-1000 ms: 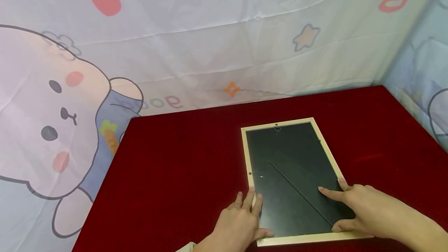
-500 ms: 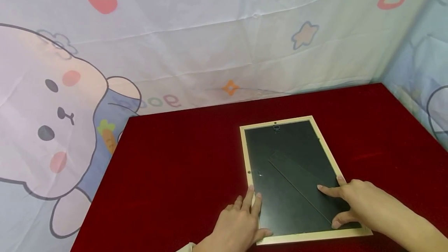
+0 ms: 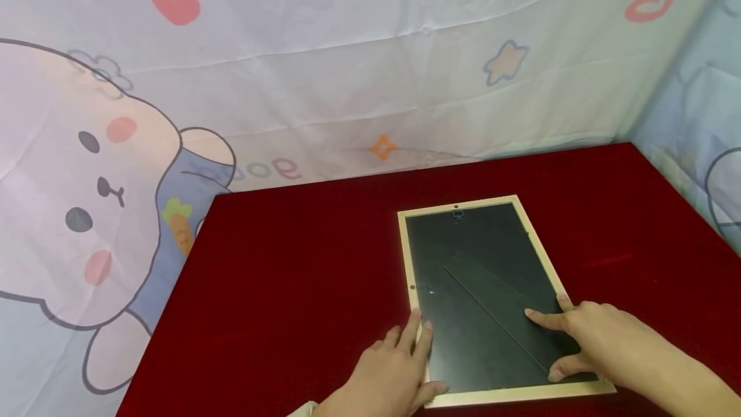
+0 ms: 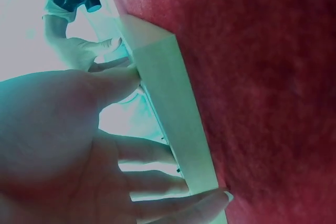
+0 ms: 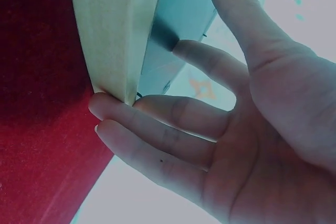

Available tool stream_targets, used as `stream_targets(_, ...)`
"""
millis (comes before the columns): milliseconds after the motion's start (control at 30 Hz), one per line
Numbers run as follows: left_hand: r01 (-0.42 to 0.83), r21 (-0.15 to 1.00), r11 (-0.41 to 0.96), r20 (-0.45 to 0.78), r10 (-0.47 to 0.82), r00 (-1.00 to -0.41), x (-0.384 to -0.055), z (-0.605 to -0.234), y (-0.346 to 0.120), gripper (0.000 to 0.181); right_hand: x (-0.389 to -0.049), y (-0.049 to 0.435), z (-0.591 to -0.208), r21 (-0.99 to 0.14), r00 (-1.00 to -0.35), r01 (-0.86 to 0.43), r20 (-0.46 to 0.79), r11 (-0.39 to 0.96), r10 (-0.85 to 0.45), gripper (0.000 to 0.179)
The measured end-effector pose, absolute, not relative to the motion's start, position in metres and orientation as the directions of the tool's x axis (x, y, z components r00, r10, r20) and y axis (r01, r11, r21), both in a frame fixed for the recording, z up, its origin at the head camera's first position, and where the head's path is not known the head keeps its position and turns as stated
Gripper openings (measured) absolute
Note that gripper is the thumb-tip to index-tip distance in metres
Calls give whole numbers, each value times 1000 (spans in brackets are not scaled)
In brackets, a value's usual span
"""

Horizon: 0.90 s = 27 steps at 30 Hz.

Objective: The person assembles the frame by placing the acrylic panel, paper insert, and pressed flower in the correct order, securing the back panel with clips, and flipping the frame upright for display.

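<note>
A picture frame (image 3: 480,314) with a pale wooden border and dark backing lies back side up on the red table. My left hand (image 3: 389,370) rests on its near left edge, fingers fairly straight along the border and thumb on the near left corner. In the left wrist view the left hand (image 4: 126,150) touches the wooden border (image 4: 173,103). Over the near right part, my right hand (image 3: 602,340) touches the backing with index finger and thumb. The right wrist view shows the right hand (image 5: 210,124) with its other fingers against the outer side of the border (image 5: 110,35).
On the backing a slanted stand flap (image 3: 492,301) lies flat, and a small metal hanger (image 3: 458,214) sits near the far edge. The red cloth (image 3: 289,275) covers the table. A printed curtain (image 3: 347,50) hangs behind and at the right.
Both hands and the picture frame stay practically in place. Only a slight shift of the head view shows.
</note>
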<state>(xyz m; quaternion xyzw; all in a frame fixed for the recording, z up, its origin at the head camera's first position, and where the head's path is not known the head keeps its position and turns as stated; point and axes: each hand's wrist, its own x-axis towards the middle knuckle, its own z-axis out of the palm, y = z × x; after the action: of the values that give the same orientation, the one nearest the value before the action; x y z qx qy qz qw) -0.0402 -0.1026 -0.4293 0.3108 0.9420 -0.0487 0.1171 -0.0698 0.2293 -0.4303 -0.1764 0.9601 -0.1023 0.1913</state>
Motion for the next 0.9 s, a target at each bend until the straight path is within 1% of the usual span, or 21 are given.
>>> stream_targets(133,608,-1,794,-259,587,-767,-44,-427,-104,81,-72,231,-433,-253,-860,-307,-340,918,-381,95)
stream_targets(400,616,-37,787,-263,588,-765,-46,-426,-107,81,-75,232,-435,-267,-850,-303,-357,915,-386,97)
stream_targets(567,608,22,793,-278,589,-759,-50,-424,-110,82,-72,231,-434,-251,-858,-299,-353,921,-374,96)
stream_targets(667,603,62,795,-281,594,-754,-52,-422,-112,81,-68,232,-436,-225,-867,-326,-315,918,-385,94)
stream_targets(733,609,72,790,-275,602,-749,-52,-422,-113,81,-65,234,-437,-194,-874,-363,-268,911,-405,94)
stream_targets(833,621,75,780,-268,615,-741,-52,-421,-114,80,-63,237,-439,-155,-876,-421,-187,894,-445,96)
stream_targets(900,626,72,777,-265,620,-739,-51,-422,-114,81,-63,240,-440,-155,-870,-447,-154,881,-468,98)
